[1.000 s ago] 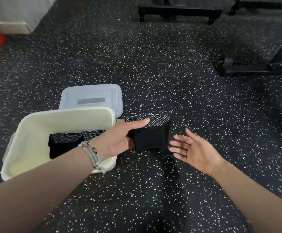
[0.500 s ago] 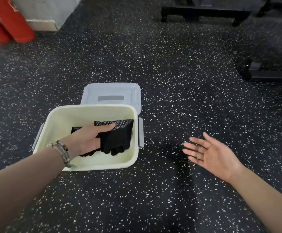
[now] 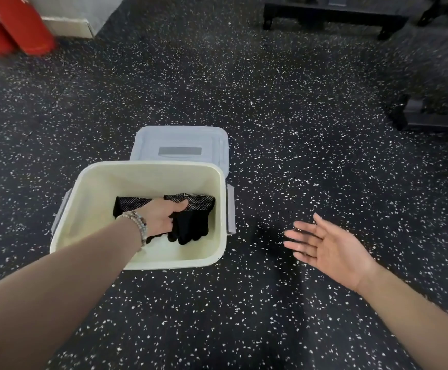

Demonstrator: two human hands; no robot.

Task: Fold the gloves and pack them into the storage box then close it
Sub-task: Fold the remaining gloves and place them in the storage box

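So, left hand (image 3: 164,220) is pinching the folded glove (image 3: 194,227) inside the storage box (image 3: 150,166), left of centre. It looks soft and floppy, so I'd grab across the fold. Right hand (image 3: 332,247) hangs open, lower right.

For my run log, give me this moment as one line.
left hand: grips folded glove inside storage box | right hand: open, idle | lid: off

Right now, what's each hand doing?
Left hand: holds the folded glove inside the storage box.
Right hand: open, holding nothing.
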